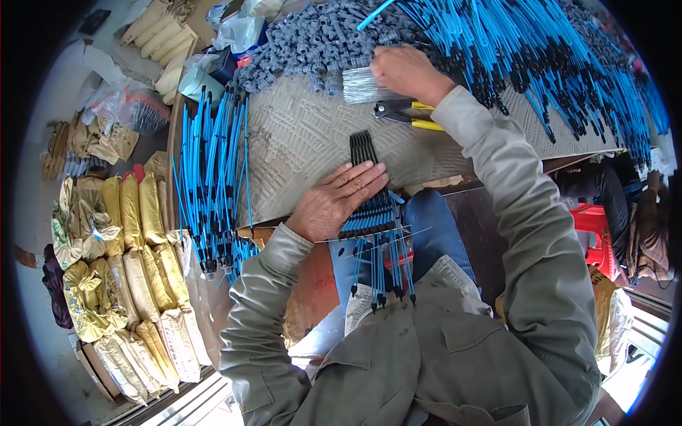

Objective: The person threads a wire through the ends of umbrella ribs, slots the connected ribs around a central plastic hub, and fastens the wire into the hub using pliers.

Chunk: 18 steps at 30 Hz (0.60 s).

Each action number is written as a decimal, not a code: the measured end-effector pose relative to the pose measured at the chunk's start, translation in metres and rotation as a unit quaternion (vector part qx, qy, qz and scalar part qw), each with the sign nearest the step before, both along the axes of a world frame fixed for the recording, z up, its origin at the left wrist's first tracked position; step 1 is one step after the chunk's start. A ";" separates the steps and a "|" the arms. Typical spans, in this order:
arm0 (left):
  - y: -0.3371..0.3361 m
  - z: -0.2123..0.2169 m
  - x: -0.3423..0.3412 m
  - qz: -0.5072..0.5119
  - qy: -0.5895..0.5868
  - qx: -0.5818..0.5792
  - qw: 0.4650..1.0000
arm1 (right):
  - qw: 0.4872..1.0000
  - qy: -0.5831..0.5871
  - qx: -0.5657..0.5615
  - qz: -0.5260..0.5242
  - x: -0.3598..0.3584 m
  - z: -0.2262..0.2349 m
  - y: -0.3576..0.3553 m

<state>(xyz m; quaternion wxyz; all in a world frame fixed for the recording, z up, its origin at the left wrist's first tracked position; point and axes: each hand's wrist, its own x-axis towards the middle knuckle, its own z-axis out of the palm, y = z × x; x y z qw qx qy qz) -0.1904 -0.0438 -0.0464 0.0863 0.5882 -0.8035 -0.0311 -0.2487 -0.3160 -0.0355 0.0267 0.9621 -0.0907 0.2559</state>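
Observation:
My left hand (337, 199) lies with fingers stretched out and together across a row of thin tubes with black ends (364, 148) at the table's front edge. Blue tube lengths with black tips (383, 264) hang from this row over my lap, and a thin metal wire (419, 232) runs crosswise by it. Farther back, my right hand (405, 71) has its fingers curled in at a stack of straight metal wires (362, 86). Whatever its fingertips pinch is hidden. Cutting pliers with yellow handles (408, 113) lie just in front of that hand.
Grey plastic fittings (305, 42) are heaped along the back of the textured table (284, 135). Blue tubes with black ends lie in a large pile (526, 57) at the right and a bundle (211, 163) at the left edge. Yellow packages (138, 270) stand left; a red stool (595, 231) stands right.

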 end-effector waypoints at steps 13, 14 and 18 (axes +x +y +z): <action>-0.002 0.002 0.001 -0.009 0.029 0.009 0.999 | 0.976 0.014 0.183 0.116 -0.081 -0.010 0.071; -0.003 0.002 0.001 -0.014 0.030 0.012 0.999 | 0.981 -0.005 0.173 0.089 -0.083 -0.015 0.064; -0.002 0.002 0.000 -0.008 0.028 0.019 0.999 | 0.986 -0.017 0.156 0.052 -0.085 -0.022 0.059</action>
